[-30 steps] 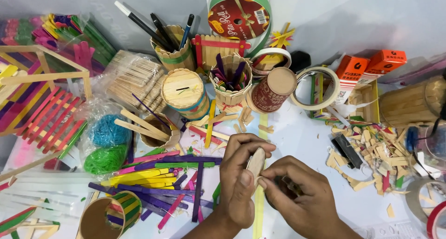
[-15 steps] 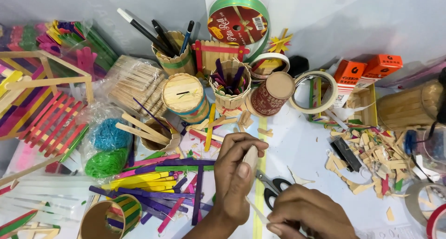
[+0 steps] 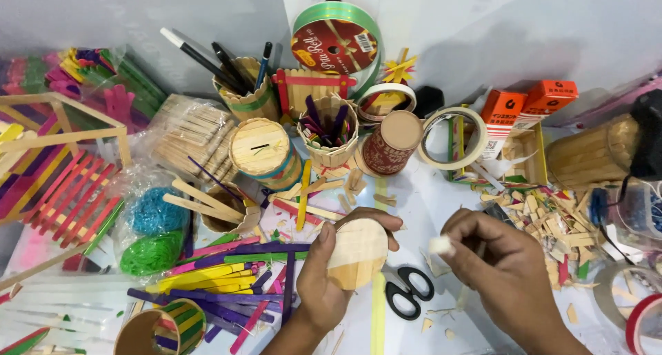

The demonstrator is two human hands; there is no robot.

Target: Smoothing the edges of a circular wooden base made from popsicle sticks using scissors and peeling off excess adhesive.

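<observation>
The left hand (image 3: 324, 279) now shows the round wooden stick-built disc (image 3: 356, 253) face-up; the right hand (image 3: 496, 258) has dropped the black-handled scissors (image 3: 405, 289), pinching 1 small white piece (image 3: 439, 245).

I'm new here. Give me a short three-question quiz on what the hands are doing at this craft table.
1. True or false: the left hand holds a round wooden disc.
2. What lies on the table between the two hands? A) scissors B) a ruler C) a spoon
3. Fill in: the right hand pinches a small white ____ in its fingertips.

Key: 1 true; 2 A, the black-handled scissors; 3 piece.
</observation>
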